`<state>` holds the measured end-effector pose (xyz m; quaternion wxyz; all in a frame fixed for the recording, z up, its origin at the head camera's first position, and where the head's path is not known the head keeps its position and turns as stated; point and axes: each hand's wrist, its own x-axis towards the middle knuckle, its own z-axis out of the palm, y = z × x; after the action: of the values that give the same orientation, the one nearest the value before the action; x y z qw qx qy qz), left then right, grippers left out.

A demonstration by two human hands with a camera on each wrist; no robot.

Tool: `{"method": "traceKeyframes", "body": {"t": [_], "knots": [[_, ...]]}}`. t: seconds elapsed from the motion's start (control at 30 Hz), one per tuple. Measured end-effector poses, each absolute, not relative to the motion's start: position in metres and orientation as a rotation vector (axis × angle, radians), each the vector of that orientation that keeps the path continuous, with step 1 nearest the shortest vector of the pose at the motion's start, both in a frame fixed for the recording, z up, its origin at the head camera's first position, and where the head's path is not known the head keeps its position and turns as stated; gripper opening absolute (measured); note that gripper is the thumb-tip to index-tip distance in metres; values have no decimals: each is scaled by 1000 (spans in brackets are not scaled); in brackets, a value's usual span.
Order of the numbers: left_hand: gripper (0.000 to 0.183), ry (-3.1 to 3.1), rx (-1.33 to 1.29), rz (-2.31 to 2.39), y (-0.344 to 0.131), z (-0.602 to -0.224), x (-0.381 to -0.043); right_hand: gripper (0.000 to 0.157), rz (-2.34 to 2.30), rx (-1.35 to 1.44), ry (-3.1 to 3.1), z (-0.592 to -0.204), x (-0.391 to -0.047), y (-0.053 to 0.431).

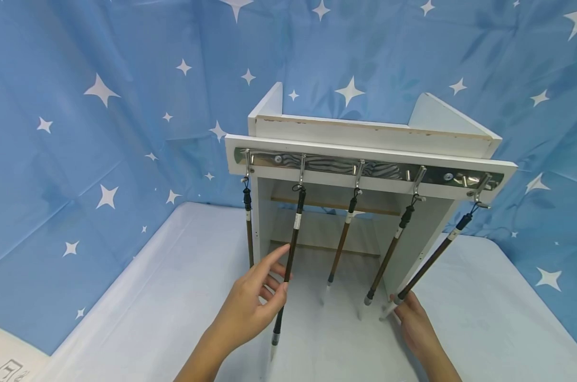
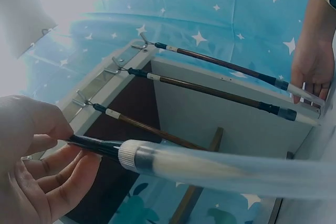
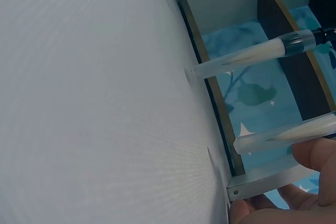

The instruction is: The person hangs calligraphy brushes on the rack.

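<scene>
A white cabinet (image 1: 374, 135) stands on the table with a metal hook rail (image 1: 326, 164) on its front. Several long brushes hang from the hooks. My left hand (image 1: 280, 278) pinches the second brush from the left (image 1: 295, 228) low on its dark handle. In the left wrist view the thumb and fingers of that hand (image 2: 63, 150) close round the handle (image 2: 97, 145) just above its clear cap (image 2: 210, 163). My right hand (image 1: 405, 310) grips the lower front corner of the cabinet's right side panel (image 3: 262, 183). The rightmost brush's (image 1: 436, 254) capped tip (image 3: 278, 139) touches a finger.
A white cloth covers the table (image 1: 460, 329). A blue backdrop with white stars (image 1: 102, 132) closes in the back and both sides. The corner of a printed sheet (image 1: 7, 369) shows at the lower left. A wooden crossbar (image 1: 336, 206) runs inside the cabinet.
</scene>
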<state>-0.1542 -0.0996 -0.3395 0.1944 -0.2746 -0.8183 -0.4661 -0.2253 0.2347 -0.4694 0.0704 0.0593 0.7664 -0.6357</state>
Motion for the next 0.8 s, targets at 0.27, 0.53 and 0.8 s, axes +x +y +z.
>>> {"method": "traceKeyframes", "body": {"t": [0.27, 0.53, 0.8], "knots": [[55, -2296, -820, -1548, -99, -338, -155, 72, -1934, 177, 2291, -468, -226, 235], [55, -2328, -795, -1543, -100, -340, -156, 72, -1920, 178, 2289, -471, -228, 236], [61, -2449, -703, -1260, -99, -347, -162, 72, -1906, 183, 2312, -470, -226, 235]]}}
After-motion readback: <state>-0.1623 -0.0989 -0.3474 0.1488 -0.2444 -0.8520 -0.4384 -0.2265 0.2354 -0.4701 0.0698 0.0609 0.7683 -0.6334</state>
